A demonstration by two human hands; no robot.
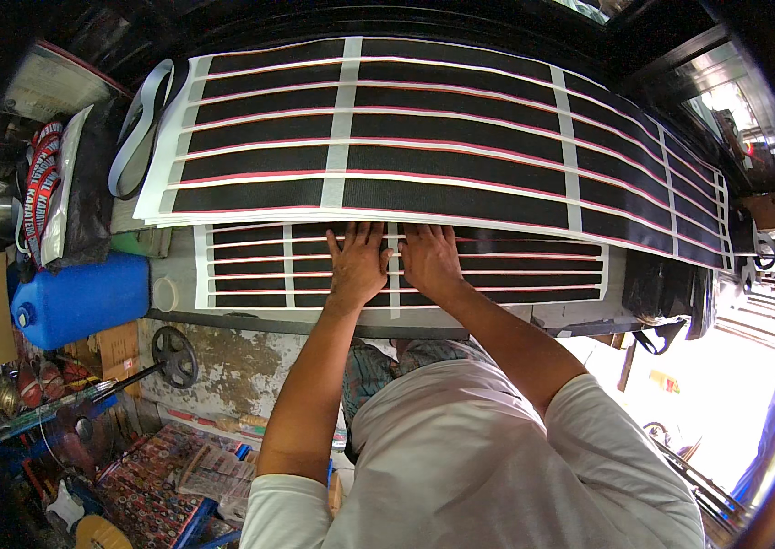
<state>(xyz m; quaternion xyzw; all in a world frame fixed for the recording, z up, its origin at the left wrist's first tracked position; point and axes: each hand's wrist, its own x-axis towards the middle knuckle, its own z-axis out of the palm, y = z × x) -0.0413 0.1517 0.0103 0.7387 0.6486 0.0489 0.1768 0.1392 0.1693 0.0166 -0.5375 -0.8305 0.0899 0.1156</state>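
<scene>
Under both hands (362,265): lower black-striped sheet (506,267) | hands spread flat | upper sheets (451,142) just beyond

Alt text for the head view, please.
A person's left hand and right hand lie palm-down, side by side, on a black sheet with pale and red stripes, right beside larger, similarly striped sheets. A blue container is off to the left.

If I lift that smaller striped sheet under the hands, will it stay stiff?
Probably not: the smaller striped sheet looks thin and broad, so likely floppy and light. It might catch when lifted, since the larger striped sheet overlaps its far edge in view.
</scene>
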